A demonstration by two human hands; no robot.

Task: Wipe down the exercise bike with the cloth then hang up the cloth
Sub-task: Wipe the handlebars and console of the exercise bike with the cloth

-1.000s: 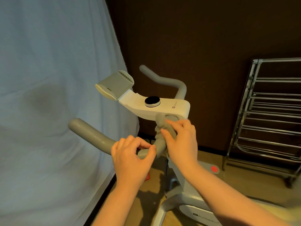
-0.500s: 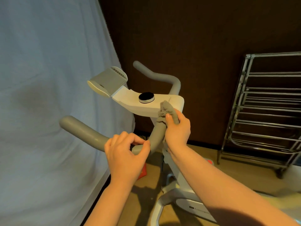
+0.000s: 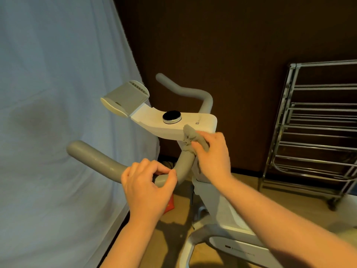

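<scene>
The white exercise bike (image 3: 228, 238) stands in front of me with grey handlebars (image 3: 100, 159) and a white console (image 3: 154, 117) carrying a round black knob (image 3: 172, 117). My left hand (image 3: 148, 188) grips the near handlebar at its bend. My right hand (image 3: 212, 153) holds a bunched grey cloth (image 3: 190, 137) against the near right edge of the console, where the handlebar stem rises to meet it. Part of the cloth is hidden under my fingers.
A chrome drying rack (image 3: 316, 132) with several horizontal bars stands at the right against the dark wall. A pale blue sheet (image 3: 58, 113) hangs at the left, close to the handlebar. A red object (image 3: 171, 205) lies on the tan floor below my left hand.
My right hand has slid the cloth up from the handlebar stem onto the console's near edge. My left hand has kept its grip on the handlebar bend.
</scene>
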